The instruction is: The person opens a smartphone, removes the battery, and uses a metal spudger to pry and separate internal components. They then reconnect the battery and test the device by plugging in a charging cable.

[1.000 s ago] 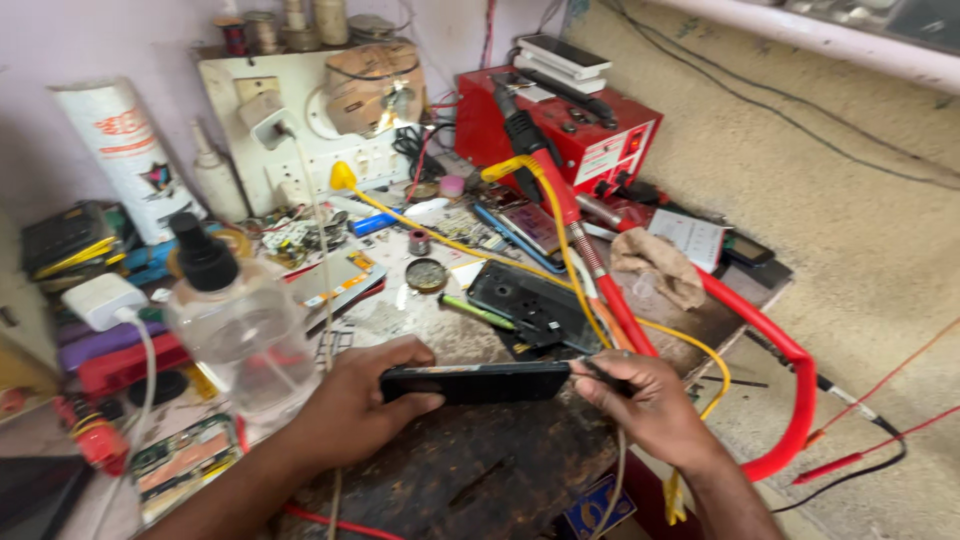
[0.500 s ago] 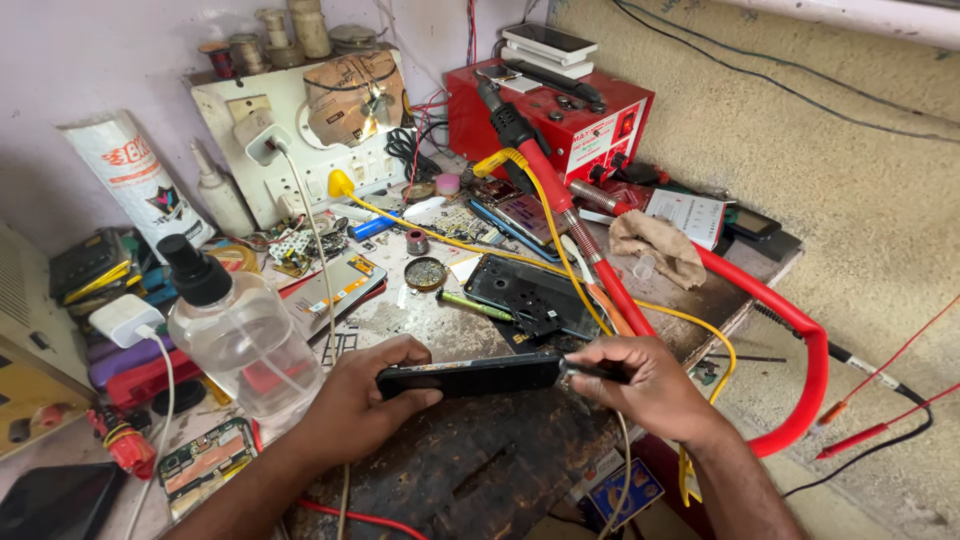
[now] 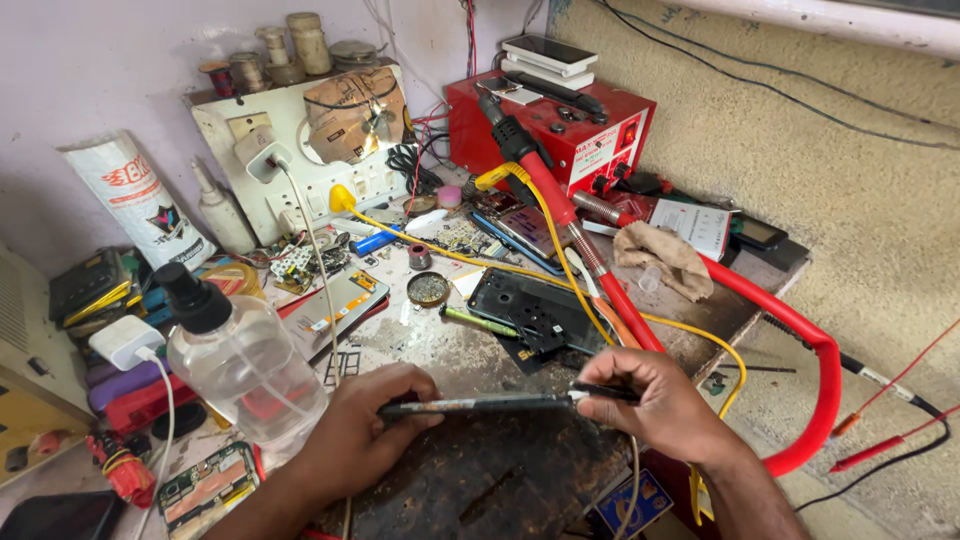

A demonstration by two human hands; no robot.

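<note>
The wall (image 3: 90,70) at the back is pale and smooth, and the wall (image 3: 800,130) on the right is rough and sandy — thin black wires run across it. A dark, scratched worktable (image 3: 500,480) fills the corner, lit by soft daylight — no lamp shows.

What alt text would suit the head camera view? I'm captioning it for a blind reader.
Two bare hands, left hand and right hand, hold a thin black phone edge-on above a dark scorched workbench. A clear plastic spray bottle stands to the left, and a red metal rework station stands behind among cables and parts.
</note>
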